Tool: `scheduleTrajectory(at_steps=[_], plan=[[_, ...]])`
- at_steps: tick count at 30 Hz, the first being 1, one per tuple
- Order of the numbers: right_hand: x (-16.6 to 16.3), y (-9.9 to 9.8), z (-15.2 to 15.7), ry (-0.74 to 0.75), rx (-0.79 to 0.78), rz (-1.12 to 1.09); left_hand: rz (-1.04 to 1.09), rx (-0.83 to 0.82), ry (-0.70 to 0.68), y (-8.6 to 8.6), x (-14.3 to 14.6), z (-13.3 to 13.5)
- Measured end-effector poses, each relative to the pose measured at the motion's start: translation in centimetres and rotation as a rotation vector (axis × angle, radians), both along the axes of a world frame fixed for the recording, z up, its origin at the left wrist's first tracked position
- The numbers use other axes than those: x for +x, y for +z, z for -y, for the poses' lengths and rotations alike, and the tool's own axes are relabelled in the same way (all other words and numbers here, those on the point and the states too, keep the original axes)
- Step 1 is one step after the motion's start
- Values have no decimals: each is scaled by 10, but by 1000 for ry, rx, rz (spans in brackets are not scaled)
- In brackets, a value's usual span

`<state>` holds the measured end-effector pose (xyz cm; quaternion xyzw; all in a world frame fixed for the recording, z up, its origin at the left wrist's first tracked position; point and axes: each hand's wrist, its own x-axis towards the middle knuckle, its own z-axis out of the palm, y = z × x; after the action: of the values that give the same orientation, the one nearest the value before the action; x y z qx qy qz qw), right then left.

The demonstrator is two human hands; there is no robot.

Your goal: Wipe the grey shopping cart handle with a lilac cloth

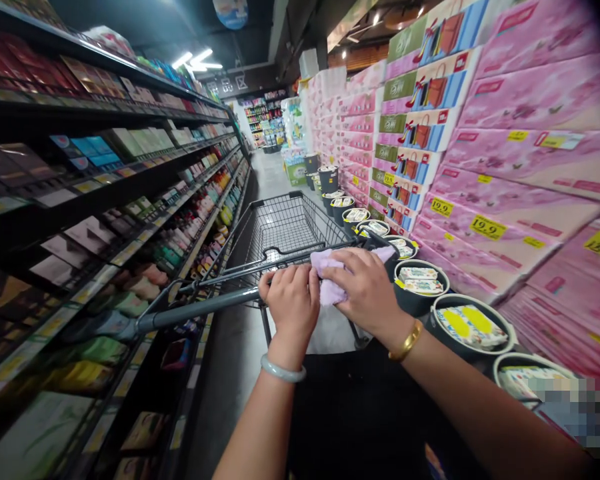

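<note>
A grey shopping cart (295, 223) stands in front of me, its wire basket bare inside. My left hand (291, 300) is wrapped around the cart's thick handlebar (205, 307), near the middle. Close beside it on the right, my right hand (363, 283) presses a lilac cloth (331, 291) against the bar. The cloth bunches under the fingers and sticks out on both sides of that hand. A pale bangle (283, 370) circles my left wrist, and a gold bracelet (407, 340) my right one.
Shelves (130, 173) full of boxed and bottled goods line the left side. Tall stacks of pink tissue packs (540, 100) rise on the right. Dark buckets (473, 327) holding packets stand in a row below them, close to the cart. The aisle floor (273, 170) runs ahead.
</note>
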<state>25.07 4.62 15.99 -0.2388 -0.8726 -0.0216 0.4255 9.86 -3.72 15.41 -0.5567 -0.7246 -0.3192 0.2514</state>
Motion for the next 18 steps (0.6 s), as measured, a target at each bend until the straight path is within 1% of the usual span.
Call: scheduleTrajectory(at_steps=[1,2,5,6,7,9,11,14,16,18], plan=[[3,-3,-1,7,18,-17,-10,3,1,0,-2,1],[7,-7,-2,-18,28,-63,-18,6,-1,0,-3,2],[12,-20,-4,-154,36,-257,-27,24,14,0,-7,5],[11,-24,-3,-156,50,-276,-27,30,25,0,-9,6],[10,-26,0,-124,72,-263,-27,35,34,0,-11,7],[8,-27,6,-26,111,-195,-24,42,45,1,-15,9],[11,-19,9,14,87,-177,-14,50,52,1,-20,12],[21,3,5,7,-61,-183,8,67,88,1,-26,17],[28,16,-2,79,-118,-97,17,73,111,0,-29,21],[31,24,-10,194,-123,-28,22,74,116,-1,-30,26]])
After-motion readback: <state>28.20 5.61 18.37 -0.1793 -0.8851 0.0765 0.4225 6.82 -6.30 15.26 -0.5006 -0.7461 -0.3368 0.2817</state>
